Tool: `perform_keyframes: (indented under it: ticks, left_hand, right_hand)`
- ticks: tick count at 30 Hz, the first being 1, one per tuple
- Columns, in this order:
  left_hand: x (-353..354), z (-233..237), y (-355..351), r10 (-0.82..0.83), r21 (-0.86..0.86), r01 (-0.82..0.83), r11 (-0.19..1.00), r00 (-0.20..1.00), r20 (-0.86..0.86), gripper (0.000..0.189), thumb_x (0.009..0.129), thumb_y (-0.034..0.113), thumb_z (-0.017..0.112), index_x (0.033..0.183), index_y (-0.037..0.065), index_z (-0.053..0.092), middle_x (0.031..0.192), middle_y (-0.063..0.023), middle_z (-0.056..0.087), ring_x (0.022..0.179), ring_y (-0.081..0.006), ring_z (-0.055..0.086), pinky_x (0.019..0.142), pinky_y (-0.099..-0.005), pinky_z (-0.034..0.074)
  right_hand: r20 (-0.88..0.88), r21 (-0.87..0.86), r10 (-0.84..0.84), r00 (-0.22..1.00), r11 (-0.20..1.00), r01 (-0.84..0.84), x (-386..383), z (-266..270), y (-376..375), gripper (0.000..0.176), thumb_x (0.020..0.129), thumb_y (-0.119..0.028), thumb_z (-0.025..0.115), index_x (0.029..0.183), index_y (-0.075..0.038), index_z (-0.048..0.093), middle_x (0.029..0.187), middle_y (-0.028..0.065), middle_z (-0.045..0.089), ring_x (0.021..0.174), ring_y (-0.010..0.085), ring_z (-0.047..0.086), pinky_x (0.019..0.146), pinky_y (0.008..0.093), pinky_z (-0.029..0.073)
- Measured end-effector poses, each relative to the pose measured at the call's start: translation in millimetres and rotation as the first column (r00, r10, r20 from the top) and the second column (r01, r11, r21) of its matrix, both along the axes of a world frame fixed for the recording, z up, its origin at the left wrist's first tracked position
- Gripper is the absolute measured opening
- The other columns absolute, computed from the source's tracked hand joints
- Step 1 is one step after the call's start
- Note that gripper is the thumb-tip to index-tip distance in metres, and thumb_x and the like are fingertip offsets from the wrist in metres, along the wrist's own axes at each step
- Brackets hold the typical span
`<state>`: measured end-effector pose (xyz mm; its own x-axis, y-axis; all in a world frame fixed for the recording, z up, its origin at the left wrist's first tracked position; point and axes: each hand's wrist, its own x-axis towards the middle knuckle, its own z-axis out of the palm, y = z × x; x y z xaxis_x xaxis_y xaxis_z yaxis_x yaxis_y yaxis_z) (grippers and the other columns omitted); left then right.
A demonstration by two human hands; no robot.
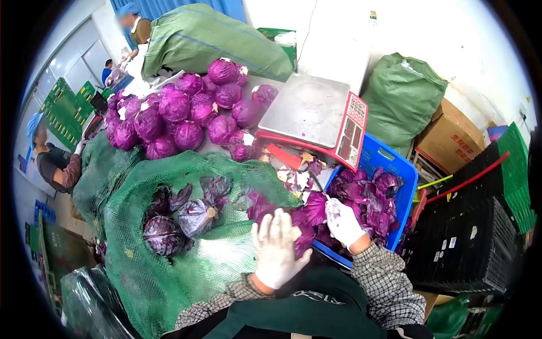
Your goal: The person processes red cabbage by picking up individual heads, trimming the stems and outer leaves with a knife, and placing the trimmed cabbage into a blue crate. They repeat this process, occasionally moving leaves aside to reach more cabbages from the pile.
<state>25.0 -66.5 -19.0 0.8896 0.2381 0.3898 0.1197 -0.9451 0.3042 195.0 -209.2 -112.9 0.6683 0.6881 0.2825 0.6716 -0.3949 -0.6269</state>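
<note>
My left hand [278, 248], in a white glove, is open with its fingers stretched upward and its thumb out to the side. Just right of it is a partly stripped red cabbage [305, 234], blurred, with purple outer leaves [315, 208] standing off it. My right hand [343, 224], also gloved, is closed on a knife [318, 183] whose thin dark blade points up and left. Under the left hand spreads a green mesh sack [226, 257], with dull, untrimmed cabbages [164, 235] lying on it further left.
Loose purple leaves fill a blue crate [411, 186] on the right. A red scale [307, 110] stands behind it, beside a pile of shiny cabbages [175, 105]. Full green sacks [214, 42], a cardboard box [451, 135] and black crates [457, 243] surround the table. Other people work at left.
</note>
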Motion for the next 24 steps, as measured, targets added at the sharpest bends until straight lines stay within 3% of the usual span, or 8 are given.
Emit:
perform_keyframes:
  ticks: [5,8,12,14,15,18,21,24]
  left_hand:
    - [-63.1,-27.4,61.0,-0.002,-0.249,0.028,0.968,0.994,0.107,0.116,0.062,0.037,0.085,0.147,-0.003,0.017,0.144,-0.0271,0.029,0.132,-0.0453,0.032,0.109,-0.0521,0.028]
    - [-99.8,-43.5,83.6,0.083,-0.573,-0.042,0.819,0.995,0.046,0.113,0.064,0.040,0.085,0.147,-0.001,0.020,0.146,-0.0246,0.029,0.135,-0.0387,0.031,0.112,-0.0468,0.026]
    - [-94.2,-39.6,78.3,0.026,-0.467,0.004,0.885,0.998,0.057,0.116,0.063,0.039,0.086,0.149,0.000,0.019,0.147,-0.0229,0.029,0.136,-0.0378,0.031,0.113,-0.0454,0.025]
    - [-80.7,-29.3,78.0,-0.020,-0.424,0.031,0.905,0.999,0.030,0.114,0.064,0.038,0.086,0.149,0.000,0.020,0.147,-0.0227,0.029,0.138,-0.0378,0.029,0.114,-0.0452,0.024]
    - [-75.3,-24.9,83.3,-0.059,-0.404,0.060,0.913,0.998,0.015,0.113,0.064,0.037,0.086,0.149,0.000,0.021,0.148,-0.0228,0.029,0.138,-0.0377,0.029,0.114,-0.0452,0.024]
    - [-56.4,0.9,104.5,-0.302,-0.235,0.269,0.934,0.946,-0.116,0.113,0.064,0.042,0.085,0.148,0.000,0.023,0.149,-0.0252,0.029,0.138,-0.0397,0.029,0.113,-0.0461,0.026]
    - [-48.7,33.1,118.6,-0.323,-0.083,0.313,0.946,0.891,-0.318,0.118,0.063,0.040,0.087,0.148,-0.002,0.018,0.149,-0.0261,0.027,0.140,-0.0365,0.028,0.115,-0.0431,0.025]
    - [-65.6,16.6,137.6,-0.419,-0.810,0.030,0.586,0.866,-0.272,0.129,0.063,0.032,0.090,0.149,-0.007,0.003,0.153,-0.0268,0.020,0.143,-0.0293,0.021,0.116,-0.0361,0.020]
  right_hand:
    - [-0.676,0.363,0.038,0.736,0.886,0.288,-24.4,-25.2,-19.0,0.016,0.096,-0.015,0.045,0.107,-0.006,0.052,0.082,0.0007,0.060,0.060,0.0111,0.057,0.057,0.0230,0.051]
    - [-0.917,0.132,-0.174,0.358,0.715,0.686,-5.5,-23.8,-59.9,0.018,0.098,-0.019,0.046,0.112,-0.009,0.052,0.074,0.0038,0.060,0.053,0.0139,0.054,0.053,0.0242,0.050]
    - [-0.285,-0.194,-0.641,0.712,0.766,0.613,11.5,7.5,-92.5,0.060,0.099,-0.021,0.050,0.150,-0.005,0.023,0.098,0.0146,0.069,0.069,0.0255,0.064,0.066,0.0321,0.054]
    - [-0.245,0.314,-0.312,0.918,0.870,0.380,1.3,9.0,-63.6,0.068,0.091,-0.014,0.065,0.147,-0.002,0.029,0.121,0.0162,0.061,0.098,0.0190,0.062,0.085,0.0290,0.051]
    - [-0.538,0.155,-0.188,0.822,0.936,0.316,-16.0,50.7,-45.5,0.070,0.090,-0.014,0.066,0.147,0.000,0.028,0.127,0.0122,0.056,0.089,0.0118,0.062,0.056,0.0211,0.049]
    - [-0.057,0.315,0.284,0.957,0.915,-0.252,-40.3,54.4,14.4,0.074,0.083,-0.020,0.076,0.141,0.004,0.038,0.119,0.0137,0.059,0.086,0.0094,0.061,0.061,0.0192,0.050]
    - [-0.523,0.323,0.335,0.783,0.929,-0.182,-65.4,55.5,51.3,0.059,0.082,-0.021,0.076,0.128,0.004,0.049,0.099,0.0069,0.060,0.081,0.0112,0.057,0.073,0.0256,0.050]
    - [-0.443,0.244,0.228,0.867,0.961,-0.128,-80.8,50.7,64.2,0.028,0.086,-0.014,0.069,0.106,0.000,0.057,0.080,0.0073,0.056,0.066,0.0157,0.054,0.062,0.0287,0.046]
